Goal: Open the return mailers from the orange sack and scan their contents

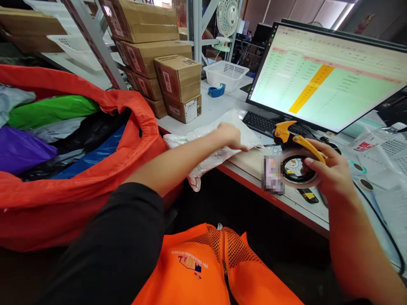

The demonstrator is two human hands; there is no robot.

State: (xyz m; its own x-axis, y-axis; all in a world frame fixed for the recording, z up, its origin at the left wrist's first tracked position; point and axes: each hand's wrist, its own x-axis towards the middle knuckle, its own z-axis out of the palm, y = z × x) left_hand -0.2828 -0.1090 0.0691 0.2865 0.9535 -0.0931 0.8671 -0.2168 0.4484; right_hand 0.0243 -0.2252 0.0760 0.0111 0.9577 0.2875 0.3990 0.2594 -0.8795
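Note:
My right hand [330, 169] is closed on a tape dispenser [284, 133] with a yellow handle and a large roll of clear tape, held up above the desk's front edge. A crumpled white plastic mailing bag [203, 159] lies across the desk edge, one corner hanging over. On top of it is my left hand [229, 135], fingers curled against the plastic; the fingertips are partly hidden. Below the tape roll, a black and yellow box cutter [308, 195] rests on the desk.
Left stands a big red sack [140, 127] of coloured plastic parcels. Cardboard boxes [149, 55] are stacked behind the bag. A monitor [327, 80], keyboard [259, 123], blue tape dispenser [216, 90] and white basket [225, 73] stand further back. Clear plastic [381, 169] and a cable lie right.

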